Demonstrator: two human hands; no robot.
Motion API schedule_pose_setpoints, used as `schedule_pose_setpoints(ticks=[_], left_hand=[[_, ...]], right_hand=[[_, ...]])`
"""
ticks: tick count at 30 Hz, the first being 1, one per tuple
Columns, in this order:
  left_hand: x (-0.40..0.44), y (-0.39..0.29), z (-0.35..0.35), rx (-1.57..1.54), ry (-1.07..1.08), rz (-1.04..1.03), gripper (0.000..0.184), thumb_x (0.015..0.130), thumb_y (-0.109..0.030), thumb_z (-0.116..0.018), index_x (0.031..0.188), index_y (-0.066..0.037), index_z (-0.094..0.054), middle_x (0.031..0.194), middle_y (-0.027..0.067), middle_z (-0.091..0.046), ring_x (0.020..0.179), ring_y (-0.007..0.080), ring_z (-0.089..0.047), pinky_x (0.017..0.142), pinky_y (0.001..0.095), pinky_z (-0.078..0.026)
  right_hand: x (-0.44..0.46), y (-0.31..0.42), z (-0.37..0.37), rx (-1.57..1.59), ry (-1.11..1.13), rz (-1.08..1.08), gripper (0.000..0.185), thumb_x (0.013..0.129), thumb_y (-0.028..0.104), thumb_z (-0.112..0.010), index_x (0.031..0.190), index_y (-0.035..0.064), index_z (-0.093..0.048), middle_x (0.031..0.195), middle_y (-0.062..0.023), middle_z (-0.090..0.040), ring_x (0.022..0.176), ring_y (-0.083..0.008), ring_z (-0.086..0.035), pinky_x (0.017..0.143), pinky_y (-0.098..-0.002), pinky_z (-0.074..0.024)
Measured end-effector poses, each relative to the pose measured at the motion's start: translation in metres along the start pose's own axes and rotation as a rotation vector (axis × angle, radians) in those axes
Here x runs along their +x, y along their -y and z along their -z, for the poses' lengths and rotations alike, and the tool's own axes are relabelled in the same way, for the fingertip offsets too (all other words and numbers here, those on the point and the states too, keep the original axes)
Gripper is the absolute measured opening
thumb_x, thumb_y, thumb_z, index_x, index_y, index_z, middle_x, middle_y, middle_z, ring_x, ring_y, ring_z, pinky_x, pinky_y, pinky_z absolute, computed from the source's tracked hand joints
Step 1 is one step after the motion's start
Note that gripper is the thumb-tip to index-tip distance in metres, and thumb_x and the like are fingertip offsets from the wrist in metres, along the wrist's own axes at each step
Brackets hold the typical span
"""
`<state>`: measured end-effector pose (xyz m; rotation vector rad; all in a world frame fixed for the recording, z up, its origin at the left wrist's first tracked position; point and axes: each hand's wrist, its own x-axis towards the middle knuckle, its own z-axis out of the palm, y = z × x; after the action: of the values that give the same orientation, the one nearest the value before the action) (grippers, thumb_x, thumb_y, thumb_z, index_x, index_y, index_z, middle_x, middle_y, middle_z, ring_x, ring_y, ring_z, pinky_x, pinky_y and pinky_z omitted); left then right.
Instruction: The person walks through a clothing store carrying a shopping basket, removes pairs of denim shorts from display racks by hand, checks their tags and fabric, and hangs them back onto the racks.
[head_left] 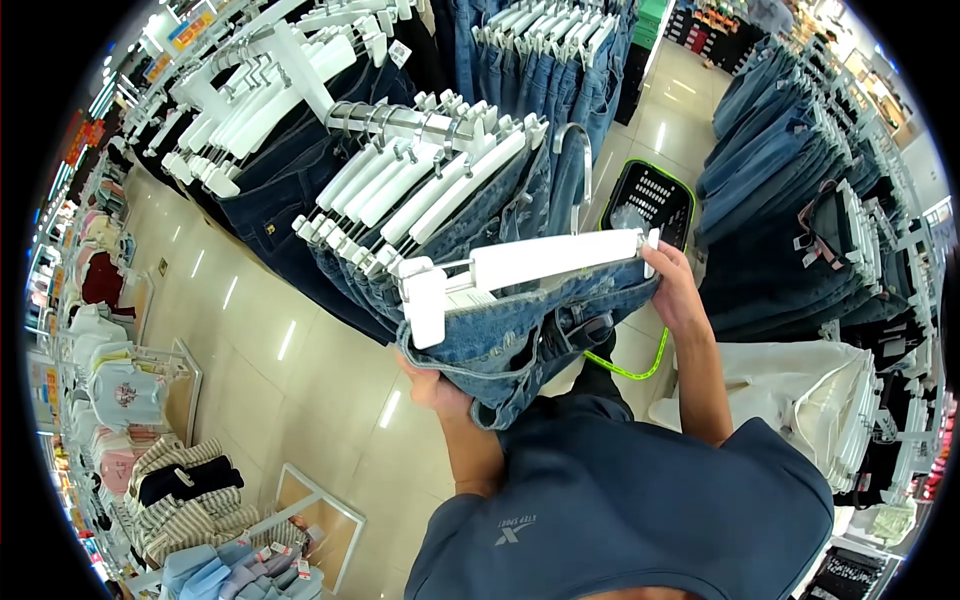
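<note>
A pair of blue denim jeans (490,335) hangs by its waistband from a white clip hanger (555,258) in front of my chest. The hanger's metal hook points up. At its right end, my right hand (672,285) is closed around the clip, with the thumb near the top. My left hand (432,385) grips the jeans from below at the left end, under the large white clip (427,305); its fingertips are partly hidden by the denim. The waistband sags open between the two clips.
Just beyond the hanger stands a rack of jeans on white hangers (400,190). A black basket with a green rim (648,195) sits on the floor. More jeans (770,150) hang at right, beside white trousers (790,385). Shirts (130,385) hang at left.
</note>
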<state>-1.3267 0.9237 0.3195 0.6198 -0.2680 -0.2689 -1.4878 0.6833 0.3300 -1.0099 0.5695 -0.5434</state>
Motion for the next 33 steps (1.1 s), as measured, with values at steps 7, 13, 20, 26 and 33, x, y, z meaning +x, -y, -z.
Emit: schedule_pose_setpoints(ticks=[7,13,20,26,33], left_hand=[[0.009,-0.015,-0.022,0.019,-0.09,0.035,0.058,0.09,-0.045,-0.047,0.126,0.0,-0.044,0.12,0.0186,-0.055,0.105,0.0296,-0.058,0.09,0.0421,-0.049],[0.022,-0.014,-0.031,0.025,-0.175,0.186,0.054,0.095,-0.041,-0.04,0.127,0.001,-0.045,0.121,0.0171,-0.055,0.103,0.0277,-0.059,0.088,0.0392,-0.05],[0.029,-0.003,-0.016,-0.105,-0.065,0.307,0.052,0.097,-0.04,-0.032,0.127,-0.001,-0.047,0.12,0.0171,-0.056,0.103,0.0289,-0.059,0.09,0.0406,-0.049],[0.033,0.016,0.042,0.693,-0.056,-0.121,0.036,0.095,-0.027,-0.043,0.102,0.005,-0.057,0.085,0.005,-0.06,0.082,0.0137,-0.057,0.08,0.0256,-0.044],[-0.041,0.046,0.081,1.119,-0.286,-0.099,0.018,0.096,-0.014,-0.04,0.1,0.001,-0.047,0.094,0.0102,-0.051,0.087,0.0174,-0.049,0.077,0.0295,-0.041]], right_hand=[[0.009,-0.007,0.032,0.162,0.48,-0.208,0.083,0.084,0.066,-0.041,0.101,-0.0137,-0.058,0.084,-0.0172,-0.065,0.069,-0.0212,-0.064,0.064,-0.0282,-0.052],[0.004,0.011,0.001,-0.021,0.975,-0.355,0.081,0.073,0.051,-0.072,0.113,-0.0175,-0.051,0.09,-0.0138,-0.065,0.085,-0.0142,-0.061,0.072,-0.0255,-0.0494],[0.005,-0.027,-0.008,-0.102,0.965,-0.241,0.038,0.071,0.03,-0.071,0.074,-0.0048,-0.057,0.069,-0.0071,-0.057,0.064,-0.0142,-0.054,0.056,-0.0244,-0.038],[-0.008,0.02,-0.039,-0.199,1.155,-0.252,0.031,0.074,0.025,-0.063,0.065,-0.0033,-0.056,0.058,-0.0079,-0.055,0.055,-0.0164,-0.052,0.053,-0.0287,-0.0371],[-0.013,0.04,-0.027,-0.357,1.028,-0.242,0.028,0.074,0.024,-0.06,0.063,-0.0019,-0.06,0.059,-0.0064,-0.058,0.06,-0.0142,-0.055,0.058,-0.0262,-0.0388]])
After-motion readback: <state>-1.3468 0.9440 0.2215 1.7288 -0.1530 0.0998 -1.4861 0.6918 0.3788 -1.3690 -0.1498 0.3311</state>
